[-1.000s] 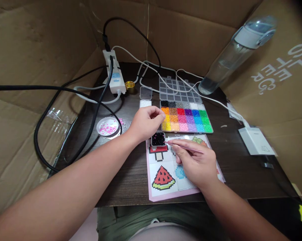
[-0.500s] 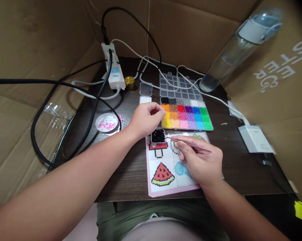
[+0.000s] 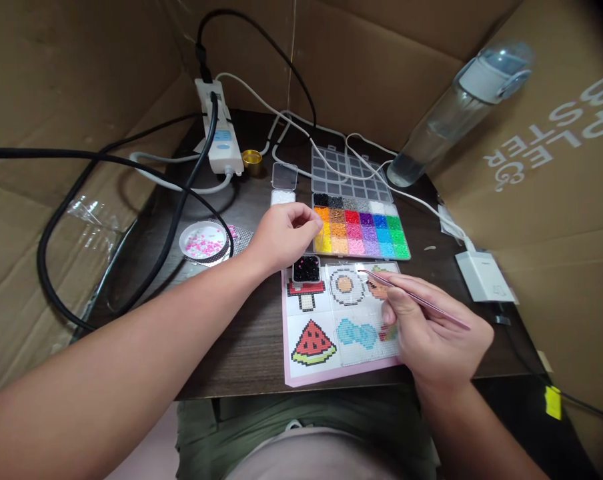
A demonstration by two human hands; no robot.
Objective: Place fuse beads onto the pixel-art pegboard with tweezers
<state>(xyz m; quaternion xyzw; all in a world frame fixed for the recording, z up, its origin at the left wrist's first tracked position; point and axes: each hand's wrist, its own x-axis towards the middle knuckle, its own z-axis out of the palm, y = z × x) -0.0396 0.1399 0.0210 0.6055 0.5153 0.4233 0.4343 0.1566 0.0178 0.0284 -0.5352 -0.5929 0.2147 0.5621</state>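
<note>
My right hand grips pink tweezers, their tips over the pattern sheet by the fried-egg picture. No bead can be made out at the tips. A clear pegboard covers the sheet's right part. My left hand is closed in a pinch just left of the bead case; what its fingers hold, if anything, is too small to tell. Below it, a small square box of black beads sits on the sheet's top edge, with a few pink beads among the black.
A white dish of pink beads lies left. Behind stand a small box of white beads, a gold cup, a power strip with cables and a water bottle. A white charger is right. Cardboard walls surround the table.
My right hand has moved right with the tweezers, from the black bead box to over the sheet's egg picture. The left hand keeps its pinch. The view has shifted slightly.
</note>
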